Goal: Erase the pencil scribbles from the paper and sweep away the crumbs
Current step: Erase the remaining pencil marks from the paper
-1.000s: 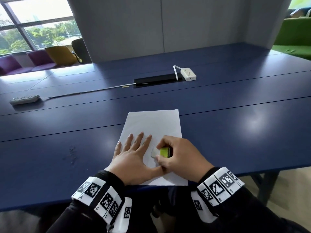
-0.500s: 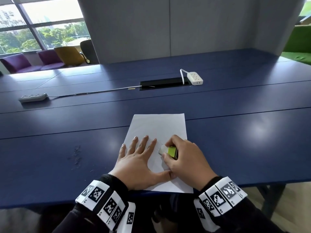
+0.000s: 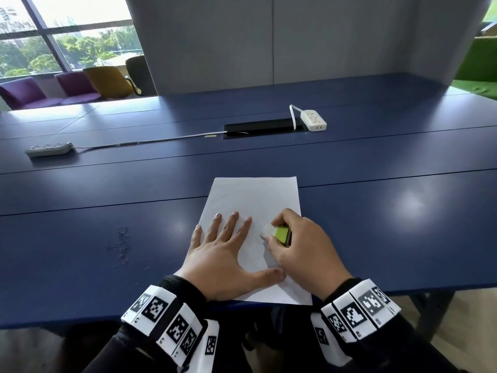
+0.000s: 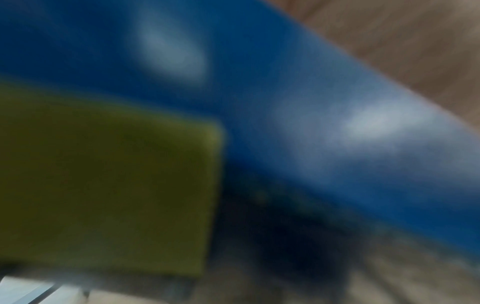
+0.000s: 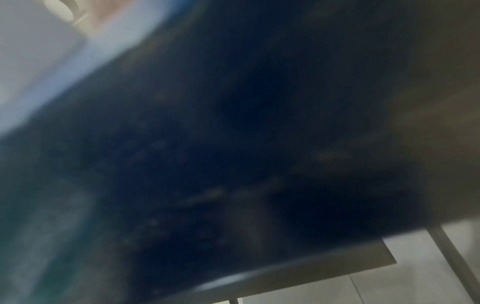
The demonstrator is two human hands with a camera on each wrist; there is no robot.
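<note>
A white sheet of paper (image 3: pixel 255 197) lies on the blue table (image 3: pixel 376 211) near its front edge. My left hand (image 3: pixel 223 254) lies flat on the paper's left half with fingers spread, pressing it down. My right hand (image 3: pixel 298 246) grips a white eraser with a green sleeve (image 3: pixel 275 233), its white end touching the paper just right of my left fingertips. Faint pencil lines (image 3: pixel 256 235) show beside the eraser tip. Eraser crumbs (image 3: pixel 119 244) lie scattered on the table left of the paper. Both wrist views are blurred and show neither hand clearly.
A white power strip (image 3: pixel 313 120) sits at the far middle beside a black cable slot (image 3: pixel 263 127). A grey power strip (image 3: pixel 49 149) with its cord lies at the far left. The table's front edge runs just below my wrists.
My right hand has slid the eraser a little away from me and to the right across the paper. The left hand has stayed flat on the sheet.
</note>
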